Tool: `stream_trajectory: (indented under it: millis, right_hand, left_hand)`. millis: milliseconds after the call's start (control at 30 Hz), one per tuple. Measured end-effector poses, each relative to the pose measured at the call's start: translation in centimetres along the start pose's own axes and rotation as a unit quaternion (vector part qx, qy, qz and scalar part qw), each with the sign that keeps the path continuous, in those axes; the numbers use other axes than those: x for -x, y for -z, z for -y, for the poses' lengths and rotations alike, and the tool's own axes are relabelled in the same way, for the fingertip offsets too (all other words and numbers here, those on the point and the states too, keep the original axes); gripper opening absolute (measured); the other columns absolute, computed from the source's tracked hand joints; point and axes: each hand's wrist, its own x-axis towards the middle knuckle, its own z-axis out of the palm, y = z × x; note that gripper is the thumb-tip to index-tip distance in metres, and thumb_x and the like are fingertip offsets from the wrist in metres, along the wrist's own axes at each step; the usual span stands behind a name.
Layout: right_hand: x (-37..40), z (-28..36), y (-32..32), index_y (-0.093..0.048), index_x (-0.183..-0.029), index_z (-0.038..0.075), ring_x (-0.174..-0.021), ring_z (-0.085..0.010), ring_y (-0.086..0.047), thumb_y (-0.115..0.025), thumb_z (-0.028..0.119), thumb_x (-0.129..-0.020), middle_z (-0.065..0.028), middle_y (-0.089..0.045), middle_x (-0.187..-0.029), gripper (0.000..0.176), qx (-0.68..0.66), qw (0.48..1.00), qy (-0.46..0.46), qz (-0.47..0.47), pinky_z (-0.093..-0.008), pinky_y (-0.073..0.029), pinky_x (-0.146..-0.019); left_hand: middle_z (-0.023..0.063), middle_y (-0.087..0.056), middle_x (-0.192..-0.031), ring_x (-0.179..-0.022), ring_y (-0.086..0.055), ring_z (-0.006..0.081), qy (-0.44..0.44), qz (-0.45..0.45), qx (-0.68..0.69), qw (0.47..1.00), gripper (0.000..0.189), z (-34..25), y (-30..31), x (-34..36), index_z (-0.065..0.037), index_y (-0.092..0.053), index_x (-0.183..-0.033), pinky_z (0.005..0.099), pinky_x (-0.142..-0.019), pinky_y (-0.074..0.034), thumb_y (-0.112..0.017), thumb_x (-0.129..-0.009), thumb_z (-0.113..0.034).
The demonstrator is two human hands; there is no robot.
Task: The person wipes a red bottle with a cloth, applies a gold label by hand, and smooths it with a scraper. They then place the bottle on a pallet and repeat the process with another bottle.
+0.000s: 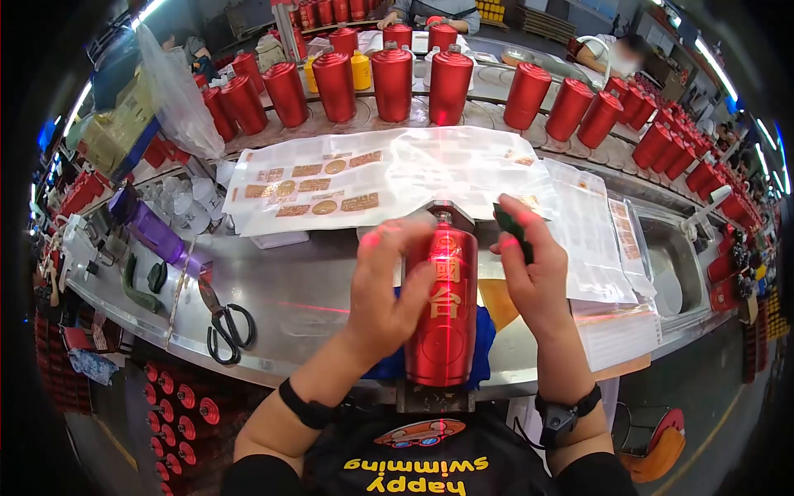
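Observation:
A red bottle [442, 322] with gold characters lies in a holder in front of me, its neck pointing away. A red laser line runs along its length. My left hand [385, 285] is at the bottle's left side, fingers apart, thumb over its edge near the characters. On the other side, my right hand [536, 277] is raised, its thumb and fingers closed on a small dark green piece [514, 233]. Blue cloth [484, 343] shows beneath the bottle. Just beyond lies a white sheet [397, 178] of gold decals.
Scissors [225, 321] with black handles, a purple container [153, 227] and clear cups [192, 207] are on the left. More sheets [587, 240] lie right, beside a sink [674, 256]. Red bottles [337, 87] line a conveyor behind. A person [608, 58] sits across at far right.

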Motion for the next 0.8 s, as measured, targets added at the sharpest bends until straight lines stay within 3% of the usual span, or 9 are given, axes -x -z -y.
stream_trajectory:
  millis: [67, 100, 300, 433, 533, 567, 667, 700, 800]
  right_hand:
    - [0.5, 1.0, 0.6, -0.056, -0.128, 0.000, -0.092, -0.0206, -0.068, -0.056, -0.001, -0.093, -0.0179, -0.067, -0.112, 0.035, -0.090, 0.993, -0.071, -0.022, -0.0317, -0.054, -0.081]
    - [0.7, 0.7, 0.7, -0.053, -0.132, 0.000, -0.082, -0.0134, -0.067, -0.053, -0.002, -0.094, -0.0134, -0.069, -0.102, 0.038, -0.095, 0.993, -0.068, -0.033, -0.0268, -0.055, -0.073]
    - [-0.1, 1.0, 1.6, -0.057, -0.119, 0.001, -0.080, -0.0195, -0.068, -0.063, 0.008, -0.090, -0.0146, -0.070, -0.088, 0.030, -0.040, 0.994, -0.098, 0.005, -0.0316, -0.054, -0.071]
    - [-3.2, 1.5, 0.7, -0.060, -0.109, 0.002, -0.081, -0.0339, -0.068, -0.066, 0.016, -0.087, -0.0182, -0.069, -0.090, 0.027, 0.006, 0.974, -0.043, 0.221, -0.0364, -0.053, -0.075]
    - [-4.9, 0.6, 0.6, -0.062, -0.109, 0.001, -0.080, -0.0170, -0.065, -0.066, 0.011, -0.087, -0.0101, -0.067, -0.087, 0.024, 0.137, 0.983, -0.033, 0.116, -0.0300, -0.052, -0.073]
    - [-5.1, 1.5, 1.0, -0.061, -0.109, 0.002, -0.076, -0.0173, -0.063, -0.065, 0.011, -0.088, -0.0097, -0.067, -0.084, 0.023, 0.055, 0.984, -0.083, 0.149, -0.0302, -0.051, -0.071]
    - [-4.2, 1.2, 0.9, -0.061, -0.109, 0.002, -0.083, -0.0356, -0.068, -0.065, 0.015, -0.086, -0.0214, -0.068, -0.089, 0.027, 0.030, 0.985, -0.066, 0.159, -0.0390, -0.054, -0.076]
    - [-4.0, 0.1, 1.0, -0.061, -0.108, 0.001, -0.079, -0.0269, -0.068, -0.066, 0.015, -0.086, -0.0170, -0.068, -0.086, 0.026, 0.080, 0.990, -0.071, 0.088, -0.0343, -0.053, -0.074]
    - [-3.4, 0.4, 2.1, -0.061, -0.107, 0.000, -0.079, -0.0165, -0.064, -0.067, 0.015, -0.087, -0.0108, -0.067, -0.085, 0.026, -0.081, 0.978, -0.169, 0.092, -0.0299, -0.052, -0.074]
  left_hand:
    - [0.0149, -0.065, -0.116, -0.118, -0.052, 0.0362, -0.152, 0.090, -0.130, 0.976, 0.039, -1.3, 1.1, 0.1, -0.003, -0.059, -0.125, 0.0474, -0.106, -0.037, -0.063, -0.090, -0.019]
    - [0.0118, -0.066, -0.118, -0.123, -0.048, 0.0380, -0.172, 0.145, -0.199, 0.954, 0.044, -1.4, 1.3, 0.2, -0.006, -0.060, -0.128, 0.0536, -0.109, -0.031, -0.064, -0.089, -0.025]
    - [0.0119, -0.066, -0.120, -0.124, -0.047, 0.0382, -0.143, 0.122, -0.234, 0.954, 0.049, 0.1, 1.5, -0.3, -0.004, -0.052, -0.136, 0.0545, -0.110, -0.029, -0.060, -0.093, -0.027]
    - [0.0142, -0.059, -0.131, -0.125, -0.047, 0.0391, -0.059, 0.051, -0.179, 0.981, 0.057, 0.3, 0.9, 1.6, 0.000, -0.048, -0.140, 0.0539, -0.109, -0.029, -0.059, -0.095, -0.032]
    - [0.0145, -0.058, -0.129, -0.126, -0.045, 0.0383, -0.067, 0.035, -0.191, 0.979, 0.063, 0.4, 1.0, 2.7, 0.000, -0.044, -0.142, 0.0537, -0.109, -0.029, -0.059, -0.094, -0.038]
    - [0.0138, -0.060, -0.125, -0.126, -0.045, 0.0375, -0.082, 0.044, -0.209, 0.974, 0.063, -0.3, 1.4, 2.5, -0.001, -0.044, -0.143, 0.0538, -0.109, -0.028, -0.058, -0.095, -0.040]
    - [0.0099, -0.066, -0.112, -0.125, -0.045, 0.0346, -0.137, 0.133, -0.248, 0.950, 0.063, -1.1, 2.0, 1.9, -0.003, -0.045, -0.143, 0.0537, -0.110, -0.027, -0.054, -0.096, -0.044]
    - [0.0083, -0.067, -0.108, -0.125, -0.046, 0.0335, -0.159, 0.169, -0.259, 0.938, 0.063, -1.1, 2.1, 1.3, -0.004, -0.045, -0.143, 0.0537, -0.110, -0.026, -0.053, -0.096, -0.045]
    - [0.0033, -0.069, -0.099, -0.123, -0.047, 0.0291, -0.179, 0.194, -0.284, 0.922, 0.062, -1.0, 2.1, -0.4, -0.007, -0.047, -0.142, 0.0532, -0.112, -0.025, -0.052, -0.095, -0.047]
